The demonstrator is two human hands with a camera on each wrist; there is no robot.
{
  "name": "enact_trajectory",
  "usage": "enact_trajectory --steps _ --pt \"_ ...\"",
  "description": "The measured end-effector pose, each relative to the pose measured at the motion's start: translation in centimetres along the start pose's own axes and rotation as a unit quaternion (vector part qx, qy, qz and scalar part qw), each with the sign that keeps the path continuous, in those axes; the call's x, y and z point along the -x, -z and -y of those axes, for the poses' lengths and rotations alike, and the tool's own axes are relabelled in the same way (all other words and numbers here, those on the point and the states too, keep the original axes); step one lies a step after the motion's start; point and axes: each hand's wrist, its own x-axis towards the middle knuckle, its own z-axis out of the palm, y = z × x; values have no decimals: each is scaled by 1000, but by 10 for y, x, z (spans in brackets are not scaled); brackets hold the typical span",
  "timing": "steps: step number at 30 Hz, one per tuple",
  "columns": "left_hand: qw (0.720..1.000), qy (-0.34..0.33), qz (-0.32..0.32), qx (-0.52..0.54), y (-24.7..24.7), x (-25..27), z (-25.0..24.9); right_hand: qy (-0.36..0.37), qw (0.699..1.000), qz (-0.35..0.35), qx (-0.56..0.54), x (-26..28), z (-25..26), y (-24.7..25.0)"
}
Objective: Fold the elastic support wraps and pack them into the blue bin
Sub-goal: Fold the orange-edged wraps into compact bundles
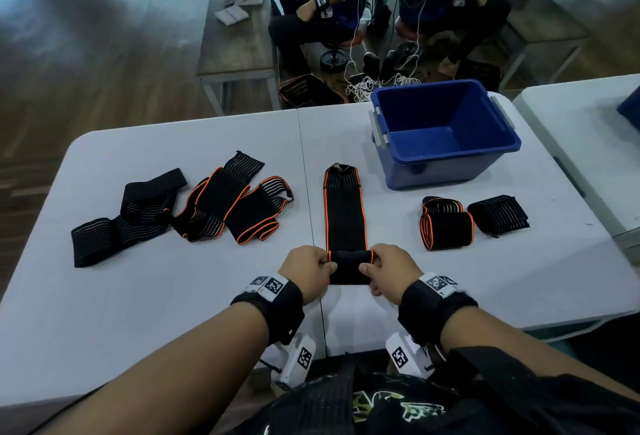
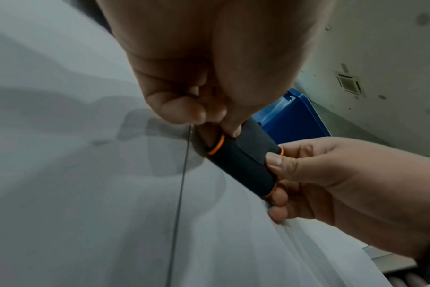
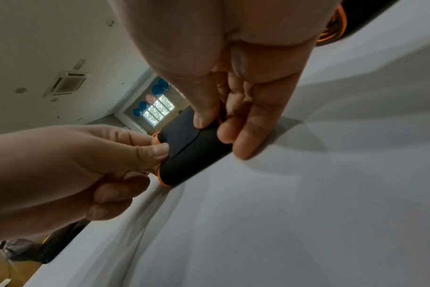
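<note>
Both hands pinch the rolled near end of the long wrap, left hand and right hand at its two sides, and the flat rest lies on the desk, pointing straight away toward the blue bin.

Data-collection lab or workroom, not a home. Grey folding table in frame centre, wood-plank floor upper left. Top centre: two seated people wearing wrist trackers and trailing white cables, working at wooden benches. Ceiling air-con cassette at upper right of the left wrist view.
</note>
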Motion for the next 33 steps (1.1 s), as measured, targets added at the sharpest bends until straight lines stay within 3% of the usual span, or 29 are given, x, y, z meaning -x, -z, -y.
enact_trajectory --steps 7,11,15,22,28,33 --pt "999 35 15 18 7 -5 -5 -62 998 9 -32 0 7 5" --pt "999 39 -8 22 8 -8 -5 5 996 -6 86 4 15 8" --pt "999 -29 -7 -27 9 -7 0 114 961 7 253 10 18 4" --pt "968 -145 -24 -203 6 -9 -2 130 934 18 333 11 15 0" --pt "956 -158 5 -246 -7 -3 10 125 936 32 326 5 -5 -6" --pt "977 -150 -3 -150 -8 -2 17 94 973 17 209 -9 -5 3"
